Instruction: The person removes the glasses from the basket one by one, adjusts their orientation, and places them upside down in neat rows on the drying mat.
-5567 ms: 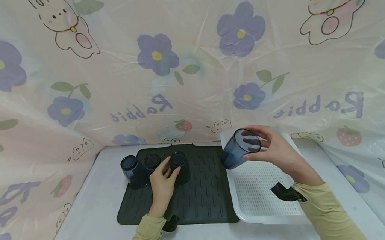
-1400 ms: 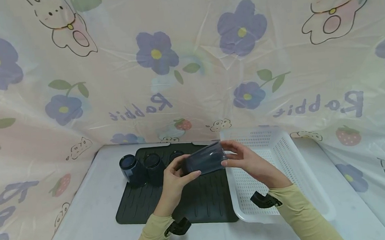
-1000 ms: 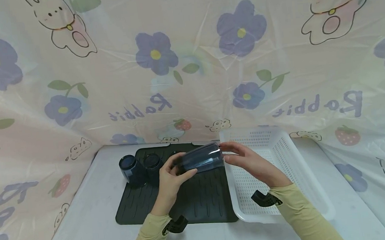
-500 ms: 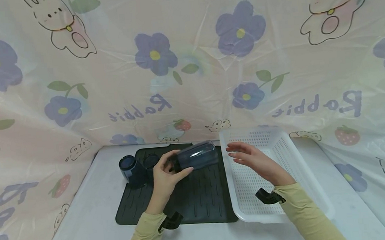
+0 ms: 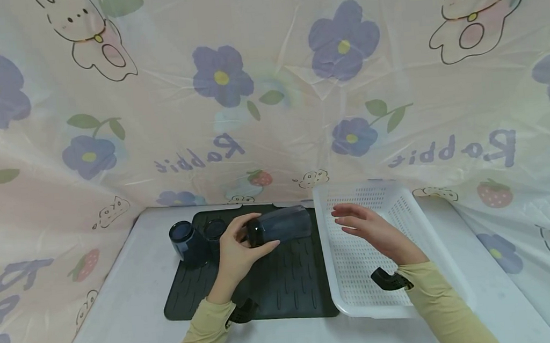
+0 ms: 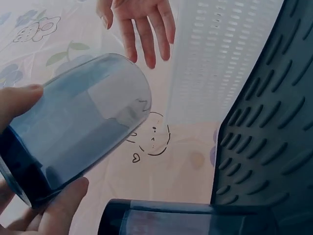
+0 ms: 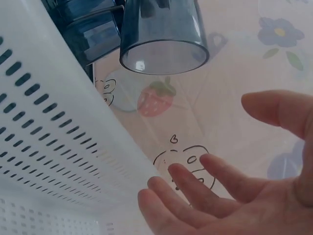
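Note:
In the head view my left hand (image 5: 235, 252) grips a blue tinted drinking glass (image 5: 286, 224) around its thick dark base. The glass lies nearly level above the black ribbed mat (image 5: 289, 294), its mouth pointing right. Fingers and thumb wrap the base in the left wrist view, where the clear wall of the glass (image 6: 98, 112) shows. My right hand (image 5: 369, 228) is apart from it, over the white basket (image 5: 334, 274), fingers spread and holding nothing. The right wrist view shows that hand (image 7: 234, 196) below the mouth of the glass (image 7: 166, 49).
Two more blue glasses stand upside down at the mat's left: an outer glass (image 5: 188, 245) and an inner glass (image 5: 215, 230). Another glass (image 6: 171, 220) lies across the bottom of the left wrist view. A patterned curtain (image 5: 270, 112) rises behind the white table (image 5: 116, 313).
Earlier my right hand held the glass over the basket. Both hands then held it, and it passed to my left hand. My right hand let go and drew back right; the glass shifted slightly left.

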A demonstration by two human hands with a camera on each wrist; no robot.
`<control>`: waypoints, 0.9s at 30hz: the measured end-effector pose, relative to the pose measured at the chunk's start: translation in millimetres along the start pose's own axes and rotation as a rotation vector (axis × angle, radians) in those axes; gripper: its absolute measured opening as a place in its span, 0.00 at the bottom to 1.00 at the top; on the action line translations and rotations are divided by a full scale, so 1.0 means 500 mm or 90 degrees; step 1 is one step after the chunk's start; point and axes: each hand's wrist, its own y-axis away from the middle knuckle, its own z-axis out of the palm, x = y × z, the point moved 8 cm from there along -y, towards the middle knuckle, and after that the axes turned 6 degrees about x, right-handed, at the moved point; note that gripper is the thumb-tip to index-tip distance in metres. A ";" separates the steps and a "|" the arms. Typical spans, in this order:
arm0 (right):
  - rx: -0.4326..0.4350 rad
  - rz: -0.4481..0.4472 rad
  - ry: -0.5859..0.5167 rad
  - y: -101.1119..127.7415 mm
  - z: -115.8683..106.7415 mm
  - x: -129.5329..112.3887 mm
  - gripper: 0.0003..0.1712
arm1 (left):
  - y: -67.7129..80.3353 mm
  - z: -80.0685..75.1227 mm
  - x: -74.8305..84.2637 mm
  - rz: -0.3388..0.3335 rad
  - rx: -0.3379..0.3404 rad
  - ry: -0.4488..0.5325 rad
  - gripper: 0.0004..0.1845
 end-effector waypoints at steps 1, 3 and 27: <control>0.001 0.000 0.001 0.000 -0.001 0.000 0.28 | -0.001 0.001 0.002 0.003 -0.003 -0.007 0.32; 0.002 0.000 0.001 0.001 -0.002 0.000 0.27 | -0.002 0.003 0.006 0.007 -0.007 -0.017 0.32; 0.009 0.029 -0.011 0.001 -0.003 0.008 0.28 | -0.011 0.013 0.011 0.035 0.025 -0.044 0.36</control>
